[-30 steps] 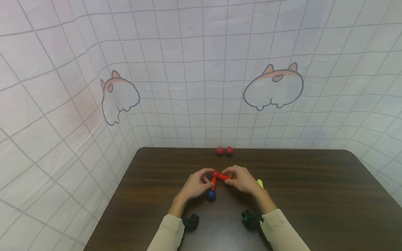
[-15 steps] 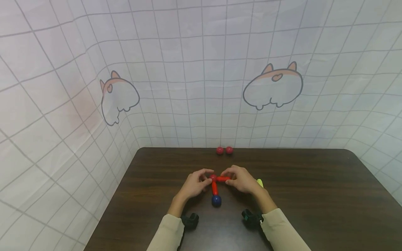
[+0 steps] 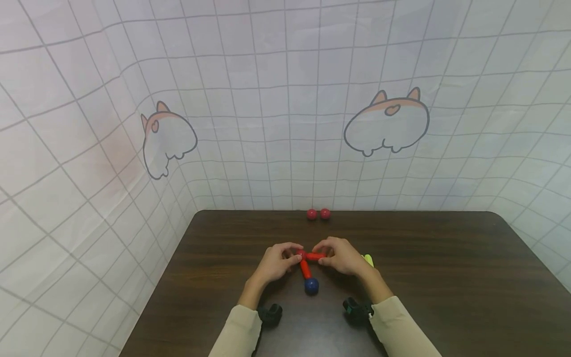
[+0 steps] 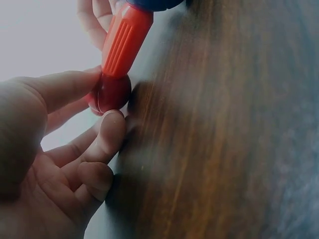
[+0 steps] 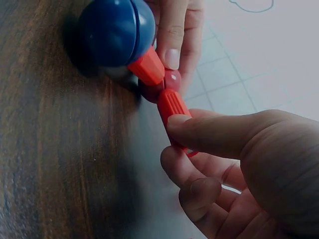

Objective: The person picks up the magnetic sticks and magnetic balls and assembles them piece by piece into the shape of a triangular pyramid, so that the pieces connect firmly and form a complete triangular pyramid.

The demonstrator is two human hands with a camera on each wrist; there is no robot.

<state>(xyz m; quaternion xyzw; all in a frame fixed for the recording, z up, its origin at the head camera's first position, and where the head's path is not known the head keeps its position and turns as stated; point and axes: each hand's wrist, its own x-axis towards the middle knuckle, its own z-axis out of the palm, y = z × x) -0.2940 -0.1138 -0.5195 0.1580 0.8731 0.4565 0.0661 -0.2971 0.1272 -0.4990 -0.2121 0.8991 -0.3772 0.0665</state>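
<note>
My left hand [image 3: 275,263] pinches a dark red ball [image 4: 110,92] between thumb and fingers. From that ball a ridged red rod [image 4: 127,41] runs toward me to a larger blue ball [image 3: 311,286], which has a seam round it. With thumb and fingers my right hand [image 3: 341,255] grips a second red rod [image 5: 172,110], whose near end touches the dark red ball. In the head view the two rods meet at that ball at an angle. The right fingers partly cover the second rod's outer end.
Two red balls [image 3: 312,214] stand side by side at the back edge of the dark wooden table [image 3: 428,277]. A yellow-green piece [image 3: 368,260] lies behind the right wrist, partly hidden. A white gridded cloth [image 3: 267,124] hangs behind the table.
The blue ball has swung to the right and slightly nearer me. The dark red ball has shifted a little left and nearer, and the right-hand rod now lies more level.
</note>
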